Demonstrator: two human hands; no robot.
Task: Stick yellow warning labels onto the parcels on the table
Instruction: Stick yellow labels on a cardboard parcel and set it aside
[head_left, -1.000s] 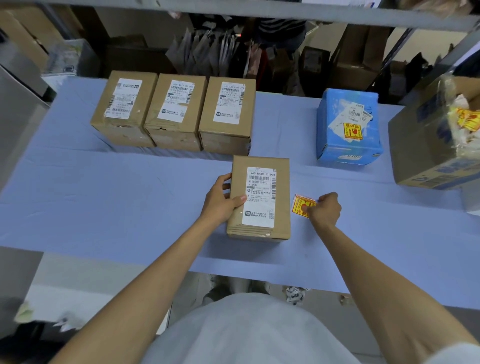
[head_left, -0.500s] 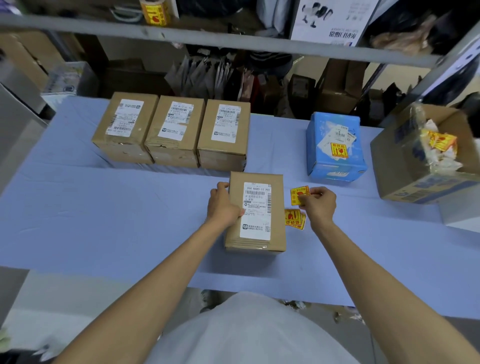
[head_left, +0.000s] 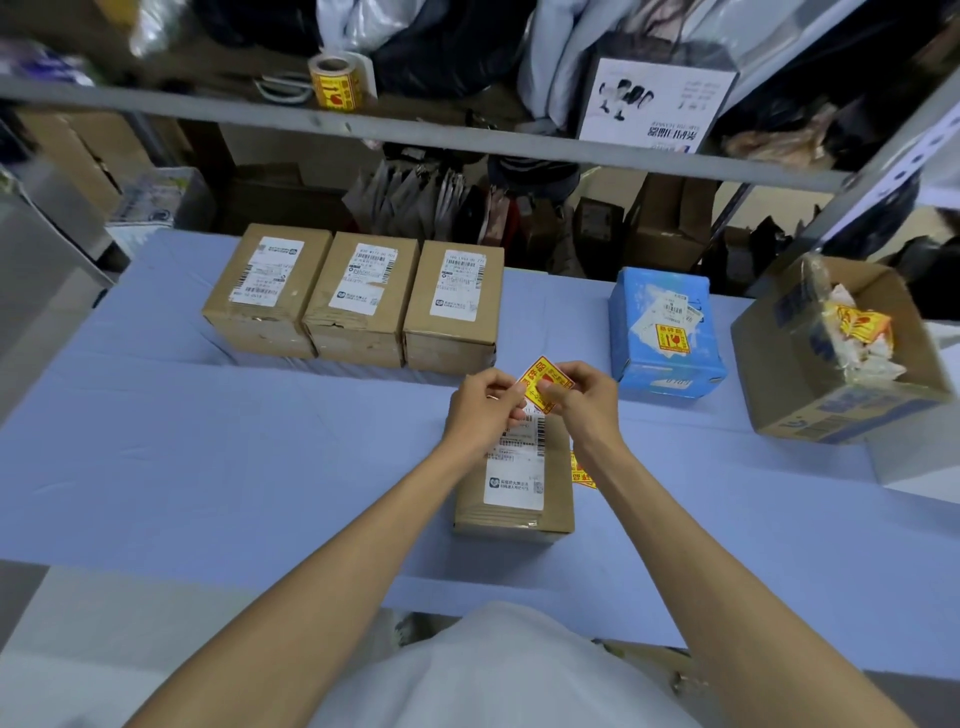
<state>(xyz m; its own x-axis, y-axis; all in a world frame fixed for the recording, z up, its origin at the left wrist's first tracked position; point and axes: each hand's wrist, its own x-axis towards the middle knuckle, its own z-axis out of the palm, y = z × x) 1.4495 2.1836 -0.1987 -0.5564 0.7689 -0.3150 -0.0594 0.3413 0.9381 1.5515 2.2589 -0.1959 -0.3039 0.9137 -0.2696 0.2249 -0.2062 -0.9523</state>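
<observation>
Sticker: We hold one yellow sticker (head_left: 535, 374) up in the air, over the far end of the brown box (head_left: 519, 504) in front of us.
Left hand: Our left hand (head_left: 480, 410) pinches the sticker's left edge with finger and thumb.
Right hand: Our right hand (head_left: 582, 402) pinches the right side, with the thumb on the front.
What changed: A moment ago our left hand lay on the box and our right hand was picking the sticker up off the table (head_left: 208, 467). Now the left hand has let go of the box and both hands have the sticker.
What it means: We think we are peeling the back off, so it can go on this box next. We cannot see the back.
Spare stickers: The spare stickers (head_left: 582, 475) lie on the table, just right of the box.
Done: The blue parcel (head_left: 649, 296) has a yellow sticker on top.
Still to do: The box in front and the three brown boxes (head_left: 358, 332) at the back show no yellow sticker yet.
</observation>
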